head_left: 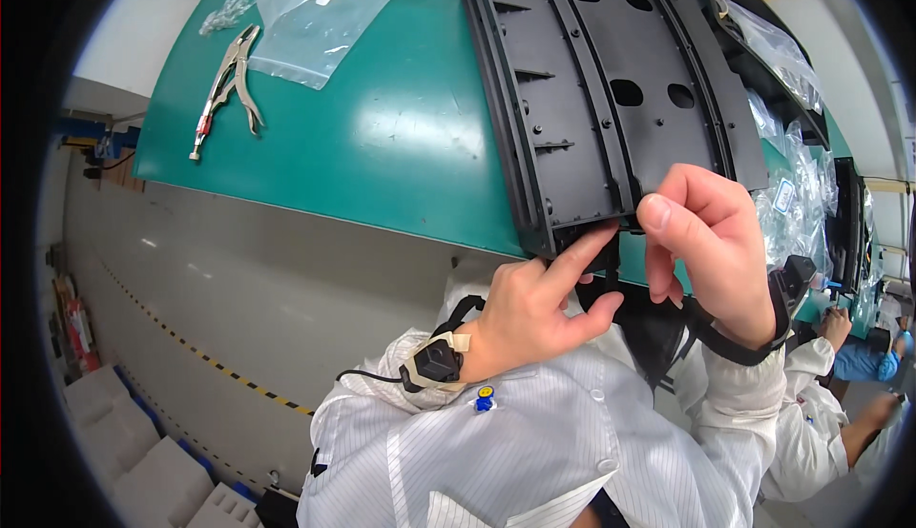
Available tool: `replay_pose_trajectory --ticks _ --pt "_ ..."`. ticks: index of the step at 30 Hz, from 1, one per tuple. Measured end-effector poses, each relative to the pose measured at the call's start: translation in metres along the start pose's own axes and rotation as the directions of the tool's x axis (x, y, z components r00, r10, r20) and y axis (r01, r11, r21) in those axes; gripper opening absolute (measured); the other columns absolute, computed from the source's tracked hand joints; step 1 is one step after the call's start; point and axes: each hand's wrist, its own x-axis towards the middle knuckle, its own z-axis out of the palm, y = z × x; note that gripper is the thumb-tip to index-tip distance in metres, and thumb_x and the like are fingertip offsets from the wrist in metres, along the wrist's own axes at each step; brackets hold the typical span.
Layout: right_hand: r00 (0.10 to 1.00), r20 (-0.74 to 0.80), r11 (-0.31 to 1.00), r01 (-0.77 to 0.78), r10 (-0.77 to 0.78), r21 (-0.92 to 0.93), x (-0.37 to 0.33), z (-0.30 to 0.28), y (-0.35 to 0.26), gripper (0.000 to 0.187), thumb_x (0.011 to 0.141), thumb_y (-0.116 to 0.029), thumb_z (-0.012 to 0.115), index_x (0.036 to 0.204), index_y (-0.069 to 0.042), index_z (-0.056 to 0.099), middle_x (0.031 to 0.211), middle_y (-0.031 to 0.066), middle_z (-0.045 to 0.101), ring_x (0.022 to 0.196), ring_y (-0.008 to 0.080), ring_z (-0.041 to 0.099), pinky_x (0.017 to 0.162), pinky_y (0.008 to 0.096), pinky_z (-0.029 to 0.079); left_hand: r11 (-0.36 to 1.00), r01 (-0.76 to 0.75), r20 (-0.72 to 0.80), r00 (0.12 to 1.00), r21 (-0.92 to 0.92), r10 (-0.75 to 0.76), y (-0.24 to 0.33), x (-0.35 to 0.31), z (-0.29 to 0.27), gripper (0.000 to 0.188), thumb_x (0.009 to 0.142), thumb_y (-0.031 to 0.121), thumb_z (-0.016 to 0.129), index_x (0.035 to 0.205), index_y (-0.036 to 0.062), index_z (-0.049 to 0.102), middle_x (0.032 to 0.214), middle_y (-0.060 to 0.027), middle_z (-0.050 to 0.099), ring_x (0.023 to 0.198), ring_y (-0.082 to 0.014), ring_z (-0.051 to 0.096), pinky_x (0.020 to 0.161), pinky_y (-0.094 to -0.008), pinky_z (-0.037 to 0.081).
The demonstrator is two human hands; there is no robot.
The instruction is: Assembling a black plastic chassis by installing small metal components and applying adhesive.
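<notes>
A large black panel housing (582,99) with ribs, oval holes and small studs lies on the green table, its near end at the table's front edge. My left hand (534,309) is at that near end, index finger stretched out against the underside of the edge and thumb held apart. Beside it, at the housing's near right part, my right hand (711,242) is raised with thumb and forefinger drawn together. Whatever they may pinch is too small or hidden to make out. A black strip-like piece (612,261) hangs below the edge between my hands.
Locking pliers (227,89) lie on the green table (410,137) at the left, near a clear plastic bag (320,27). More plastic bags (797,199) and another black housing (763,51) are at the right. Farther right, a co-worker's hand (836,326) shows at the table.
</notes>
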Motion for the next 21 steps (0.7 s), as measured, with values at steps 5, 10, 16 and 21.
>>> replay_pose_trajectory --ticks 5,10,16,21 --pt "1.0 -0.019 0.998 -0.019 0.021 0.064 -0.006 -0.001 0.003 0.038 0.11 -0.027 0.064 0.082 -0.001 0.061 0.063 0.0053 0.065 0.048 0.0112 0.062 0.041 0.0245 0.045 0.996 -0.092 -0.025 0.995 -0.013 0.092 -0.002 0.002 -0.001 0.076 0.077 0.014 0.085 0.147 -0.0029 0.06 0.109 -0.0146 0.079 0.055 -0.0128 0.068 0.051 -0.0272 0.054" --pt "1.0 0.001 0.986 -0.024 0.024 0.164 -0.013 -0.008 0.012 0.04 0.113 -0.028 0.057 0.085 0.001 0.061 0.066 0.01 0.066 0.051 0.0169 0.067 0.043 0.0273 0.049 0.995 -0.098 -0.034 0.995 -0.016 0.097 -0.003 0.002 0.0 0.076 0.077 0.014 0.085 0.147 -0.0033 0.061 0.107 -0.0142 0.079 0.052 -0.0125 0.066 0.052 -0.0271 0.054" --pt "0.994 0.086 0.98 0.042 -0.06 0.194 -0.021 -0.017 0.025 0.041 0.115 -0.028 0.05 0.094 0.004 0.061 0.07 0.0148 0.068 0.056 0.0209 0.07 0.047 0.0305 0.054 0.996 -0.084 0.0 0.997 -0.017 0.084 -0.003 0.001 -0.002 0.077 0.077 0.014 0.085 0.148 -0.003 0.06 0.102 -0.0126 0.079 0.052 -0.012 0.066 0.052 -0.0269 0.054" --pt "0.96 0.277 0.926 -0.083 -0.025 0.369 -0.017 -0.026 0.022 0.045 0.117 -0.03 0.044 0.112 0.01 0.063 0.086 0.0241 0.072 0.073 0.0305 0.075 0.059 0.0393 0.062 1.0 -0.02 -0.014 1.0 0.003 0.02 0.001 0.001 0.0 0.077 0.08 0.023 0.087 0.151 0.0072 0.062 0.084 -0.0078 0.077 0.056 -0.0172 0.07 0.054 -0.0308 0.057"
